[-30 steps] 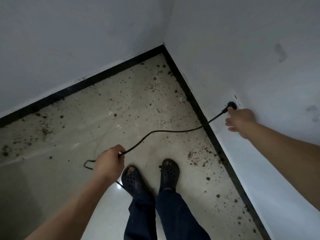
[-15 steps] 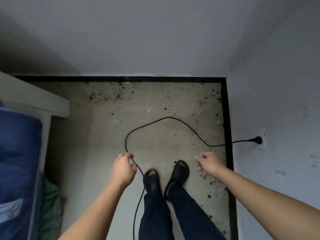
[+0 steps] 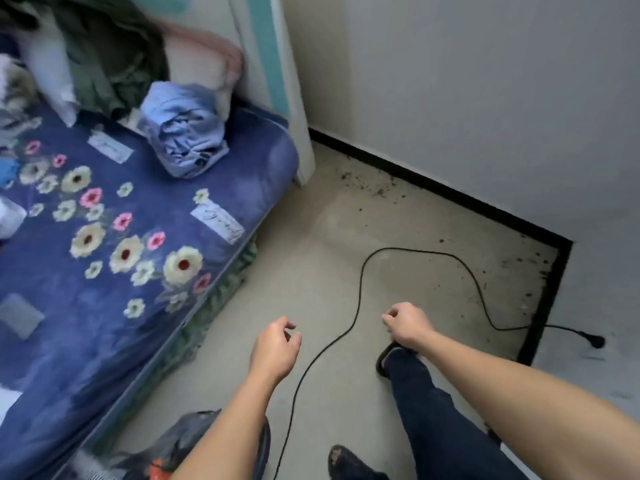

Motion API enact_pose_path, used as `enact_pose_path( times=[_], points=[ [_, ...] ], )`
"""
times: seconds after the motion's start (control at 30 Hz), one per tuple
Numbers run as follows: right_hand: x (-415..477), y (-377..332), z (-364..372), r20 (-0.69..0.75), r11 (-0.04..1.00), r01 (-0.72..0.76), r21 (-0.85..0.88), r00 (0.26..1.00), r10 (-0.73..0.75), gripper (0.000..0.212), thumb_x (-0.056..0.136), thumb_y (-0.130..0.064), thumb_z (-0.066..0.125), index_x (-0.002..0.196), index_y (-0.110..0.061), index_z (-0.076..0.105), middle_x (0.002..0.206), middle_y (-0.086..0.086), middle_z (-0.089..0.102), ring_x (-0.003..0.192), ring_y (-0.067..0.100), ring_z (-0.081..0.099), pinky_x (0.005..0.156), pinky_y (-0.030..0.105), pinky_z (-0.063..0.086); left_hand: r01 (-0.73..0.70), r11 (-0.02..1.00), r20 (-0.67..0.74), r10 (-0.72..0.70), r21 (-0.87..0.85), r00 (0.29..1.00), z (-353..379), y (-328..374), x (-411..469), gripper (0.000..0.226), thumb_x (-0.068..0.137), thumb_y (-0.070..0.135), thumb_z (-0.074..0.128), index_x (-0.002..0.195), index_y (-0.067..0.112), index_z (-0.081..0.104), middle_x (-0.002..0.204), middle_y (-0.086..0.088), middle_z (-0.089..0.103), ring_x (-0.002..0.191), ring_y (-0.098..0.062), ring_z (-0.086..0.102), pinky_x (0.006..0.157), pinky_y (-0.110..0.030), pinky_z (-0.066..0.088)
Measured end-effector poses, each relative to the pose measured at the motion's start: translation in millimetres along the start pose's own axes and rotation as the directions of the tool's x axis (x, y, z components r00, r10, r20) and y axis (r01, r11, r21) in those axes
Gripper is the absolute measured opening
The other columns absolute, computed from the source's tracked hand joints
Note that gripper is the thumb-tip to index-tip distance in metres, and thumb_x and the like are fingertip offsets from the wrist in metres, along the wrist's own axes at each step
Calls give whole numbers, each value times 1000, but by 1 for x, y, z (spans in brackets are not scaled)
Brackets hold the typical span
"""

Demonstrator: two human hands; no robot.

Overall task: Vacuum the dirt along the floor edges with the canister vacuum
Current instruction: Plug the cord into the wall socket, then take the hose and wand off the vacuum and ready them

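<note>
Black cord (image 3: 360,289) lies between left hand (image 3: 273,351) and right hand (image 3: 408,323), fingers (image 3: 292,339) slack, seemingly empty; bed (image 3: 104,271) leftward

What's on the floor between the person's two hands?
Head view: a thin black power cord lies on the pale floor between the left hand and right hand.

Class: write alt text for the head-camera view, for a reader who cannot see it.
A person's left hand and right hand hang empty above a black cord that loops across the floor to a plug at the wall. Dark dirt lies along the black baseboard; a bed with a blue flowered cover stands at left.
</note>
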State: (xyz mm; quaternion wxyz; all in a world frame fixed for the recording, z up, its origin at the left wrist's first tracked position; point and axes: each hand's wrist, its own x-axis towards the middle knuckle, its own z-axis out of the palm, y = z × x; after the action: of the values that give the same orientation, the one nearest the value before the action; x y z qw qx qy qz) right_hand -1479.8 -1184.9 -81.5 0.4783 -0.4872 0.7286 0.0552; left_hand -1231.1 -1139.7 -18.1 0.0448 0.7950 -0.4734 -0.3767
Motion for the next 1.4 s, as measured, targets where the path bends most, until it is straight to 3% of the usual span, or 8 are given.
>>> enact_pose_path(
  times=[0.37,0.57,0.7,0.77,1.0,1.13,1.23,1.4],
  points=[
    [-197,-183,164,305,773,537,-338,839,-450,16,91,-30,55,89,-20,68,89,4,73,85,25,70,79,32,55,315,907,-273,-389,-280,880,-116,-237,-208,8,85,19,58,90,17,64,81,-8,68,83,-28,62,74,-30,46],
    [-228,-251,257,499,582,664,-469,743,-446,19,93,-33,57,94,-18,67,92,7,73,87,26,70,77,32,56,466,765,-249,-606,-445,756,-128,-339,-271,7,85,22,58,82,28,56,89,-6,68,90,-29,62,80,-34,50],
    [-233,-289,336,613,452,718,-529,692,-382,23,93,-31,58,99,-13,70,91,8,71,83,25,66,66,28,48,554,644,-186,-725,-528,664,-127,-399,-292,9,88,21,57,81,26,54,73,2,62,84,-28,64,76,-34,52],
    [-234,-301,375,654,393,734,-553,675,-341,27,93,-36,59,100,-13,70,89,5,67,78,22,59,64,26,41,590,584,-154,-771,-557,617,-123,-426,-299,2,88,20,59,88,22,60,85,-4,67,91,-28,64,78,-31,49],
    [-227,-301,483,615,446,637,-629,759,-215,21,93,-20,52,75,-10,56,69,0,57,58,14,53,47,22,38,607,505,-128,-822,-614,555,-93,-495,-298,16,87,21,58,101,17,64,104,-5,63,95,-25,61,83,-33,50],
    [-213,-276,528,579,405,592,-697,797,-171,7,92,-14,56,92,-8,58,77,4,59,69,23,57,59,26,43,586,546,-173,-802,-599,571,-79,-541,-280,19,88,22,58,104,15,63,109,-6,58,96,-26,59,80,-34,49],
    [-196,-248,557,506,459,529,-714,843,-183,8,84,-14,64,86,-10,57,69,4,61,74,26,62,62,28,43,551,588,-179,-763,-592,621,-65,-573,-271,15,88,26,60,97,14,61,104,-3,57,92,-26,59,77,-35,49],
    [-181,-220,572,326,687,425,-589,903,-279,14,70,-20,73,72,-13,61,63,3,66,64,27,66,58,32,53,457,732,-231,-625,-506,746,-45,-606,-277,14,86,26,62,81,19,51,88,6,47,81,-20,52,64,-31,40]
  ],
)
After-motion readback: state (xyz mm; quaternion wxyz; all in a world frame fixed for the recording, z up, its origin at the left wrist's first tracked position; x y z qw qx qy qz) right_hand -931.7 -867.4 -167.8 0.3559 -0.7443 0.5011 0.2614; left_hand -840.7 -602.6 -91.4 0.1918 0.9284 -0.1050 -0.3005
